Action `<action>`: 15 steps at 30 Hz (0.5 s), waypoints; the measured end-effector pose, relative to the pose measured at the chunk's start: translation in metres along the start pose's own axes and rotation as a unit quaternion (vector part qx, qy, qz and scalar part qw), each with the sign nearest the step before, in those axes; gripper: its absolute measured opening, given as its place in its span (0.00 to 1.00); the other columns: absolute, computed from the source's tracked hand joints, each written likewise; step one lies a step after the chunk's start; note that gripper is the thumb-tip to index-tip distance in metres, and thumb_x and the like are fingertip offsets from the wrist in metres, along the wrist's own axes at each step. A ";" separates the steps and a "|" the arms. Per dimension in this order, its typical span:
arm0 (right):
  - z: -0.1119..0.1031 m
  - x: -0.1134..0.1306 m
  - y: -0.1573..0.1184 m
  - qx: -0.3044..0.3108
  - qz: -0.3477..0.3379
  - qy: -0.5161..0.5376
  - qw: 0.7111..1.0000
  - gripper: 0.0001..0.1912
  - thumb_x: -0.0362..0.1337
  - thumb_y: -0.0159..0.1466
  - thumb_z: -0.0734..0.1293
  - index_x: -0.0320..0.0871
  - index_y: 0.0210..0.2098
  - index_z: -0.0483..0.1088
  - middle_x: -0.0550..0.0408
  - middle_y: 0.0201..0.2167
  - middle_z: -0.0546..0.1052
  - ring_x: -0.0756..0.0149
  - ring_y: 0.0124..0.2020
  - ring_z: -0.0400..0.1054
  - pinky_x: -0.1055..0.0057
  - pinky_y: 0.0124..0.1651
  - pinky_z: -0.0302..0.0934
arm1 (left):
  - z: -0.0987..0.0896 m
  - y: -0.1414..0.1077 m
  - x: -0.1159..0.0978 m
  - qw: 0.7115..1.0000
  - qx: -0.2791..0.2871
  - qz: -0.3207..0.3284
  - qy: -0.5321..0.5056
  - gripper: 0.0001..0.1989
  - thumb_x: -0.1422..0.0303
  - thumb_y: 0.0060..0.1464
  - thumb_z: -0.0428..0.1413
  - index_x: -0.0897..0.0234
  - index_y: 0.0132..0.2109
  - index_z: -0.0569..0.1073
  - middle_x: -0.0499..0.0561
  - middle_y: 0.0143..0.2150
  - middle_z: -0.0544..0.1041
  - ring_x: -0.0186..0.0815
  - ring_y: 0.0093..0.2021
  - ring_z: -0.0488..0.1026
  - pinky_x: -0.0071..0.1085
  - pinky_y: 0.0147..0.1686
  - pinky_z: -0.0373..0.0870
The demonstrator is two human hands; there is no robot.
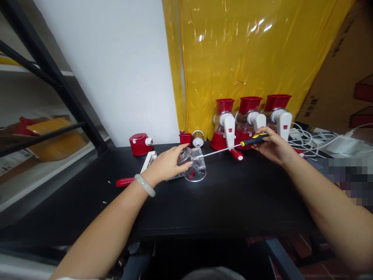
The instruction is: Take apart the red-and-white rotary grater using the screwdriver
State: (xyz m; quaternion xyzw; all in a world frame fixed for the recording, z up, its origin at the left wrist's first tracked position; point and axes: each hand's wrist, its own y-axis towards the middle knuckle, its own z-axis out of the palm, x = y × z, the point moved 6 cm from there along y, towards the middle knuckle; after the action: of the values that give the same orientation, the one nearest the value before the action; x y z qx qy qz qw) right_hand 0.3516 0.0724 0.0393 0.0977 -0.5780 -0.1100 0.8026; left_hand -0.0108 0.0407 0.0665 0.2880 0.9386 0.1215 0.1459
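My left hand (171, 164) is closed around a clear plastic grater body (199, 158), tipped on its side above the black table. In my right hand (271, 147) is a screwdriver (253, 140) with a black and yellow handle. Its long metal shaft points left, and the tip meets the open end of the clear body; whether it touches a screw I cannot tell. Just left of my left hand lie a white crank arm (149, 160) and its red handle (125, 182). Behind the clear body stand a small red hopper (185, 139) and a metal grater drum (198, 138).
A red base (141, 144) with a white knob sits at the back left. Several assembled red and white rotary graters, one of them this grater (224, 128), line the back right. White cables (309, 140) tangle at the right. Yellow plastic sheeting (233, 58) hangs behind the black table (233, 202).
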 end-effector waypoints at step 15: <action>-0.001 0.004 0.000 -0.006 -0.024 -0.029 0.999 0.15 0.34 0.40 0.71 0.46 0.30 0.73 0.56 0.32 0.73 0.66 0.30 0.69 0.69 0.29 0.67 | 0.001 0.001 0.001 1.000 -0.001 0.001 0.001 0.36 0.48 0.61 0.52 0.61 0.69 0.59 0.59 0.64 0.71 0.50 0.58 0.73 0.46 0.56 0.70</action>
State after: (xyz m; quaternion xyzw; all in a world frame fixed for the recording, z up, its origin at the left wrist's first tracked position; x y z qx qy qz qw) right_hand 0.3541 0.0710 0.0425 0.1038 -0.5978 -0.1350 0.7834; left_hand -0.0108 0.0426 0.0654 0.2891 0.9382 0.1229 0.1453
